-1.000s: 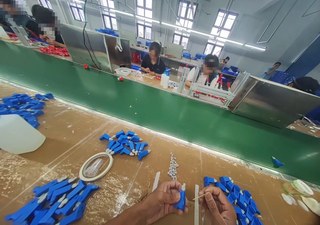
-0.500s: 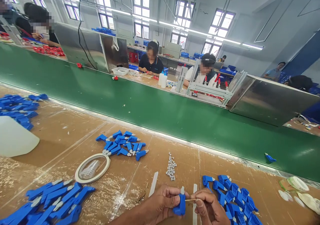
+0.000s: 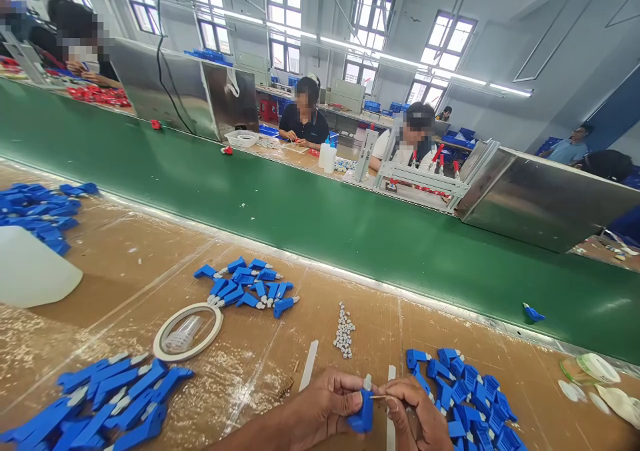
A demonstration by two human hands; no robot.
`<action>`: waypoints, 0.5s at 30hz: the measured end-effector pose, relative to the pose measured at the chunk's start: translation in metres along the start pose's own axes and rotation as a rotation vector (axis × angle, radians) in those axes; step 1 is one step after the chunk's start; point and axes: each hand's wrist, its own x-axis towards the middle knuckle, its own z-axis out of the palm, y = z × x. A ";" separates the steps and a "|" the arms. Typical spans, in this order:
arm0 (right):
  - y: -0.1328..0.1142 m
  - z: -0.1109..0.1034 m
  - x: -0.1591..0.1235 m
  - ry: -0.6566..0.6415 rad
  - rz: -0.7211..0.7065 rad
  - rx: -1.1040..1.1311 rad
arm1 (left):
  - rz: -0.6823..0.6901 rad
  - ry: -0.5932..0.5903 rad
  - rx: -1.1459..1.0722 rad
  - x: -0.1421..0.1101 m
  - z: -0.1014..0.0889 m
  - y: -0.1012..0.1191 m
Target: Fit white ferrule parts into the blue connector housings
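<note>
A blue plastic part (image 3: 362, 416) with a light grey tip is pinched upright between the thumb and fingers of my left hand (image 3: 333, 404). My right hand (image 3: 413, 404) is closed on a thin wooden stick (image 3: 379, 397), whose end meets the side of the blue part near its top. Beyond my hands lies a small heap of little grey pieces (image 3: 344, 331). Right beside my right hand is a pile of similar blue parts (image 3: 470, 394). White strips (image 3: 309, 364) lie on the table on either side of my hands.
More blue parts lie in groups on the brown table (image 3: 260, 351), left and centre. A roll of tape (image 3: 163, 344) surrounds a clear plastic piece. A green conveyor belt (image 3: 300, 211) crosses beyond, carrying one blue part (image 3: 533, 313). Co-workers sit across it. A round container (image 3: 590, 369) stands right.
The blue part on the belt has shifted slightly left. The stick shows less length between my right fingers and the blue part. My hands otherwise keep their hold.
</note>
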 end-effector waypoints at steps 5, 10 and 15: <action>0.005 -0.007 0.003 -0.085 -0.075 -0.009 | -0.003 -0.002 0.008 -0.001 0.002 0.002; 0.009 -0.013 0.004 -0.161 -0.102 -0.058 | -0.005 -0.014 0.010 -0.001 0.000 0.002; 0.003 -0.008 0.000 -0.097 0.007 0.036 | -0.017 -0.006 -0.012 -0.003 0.002 0.004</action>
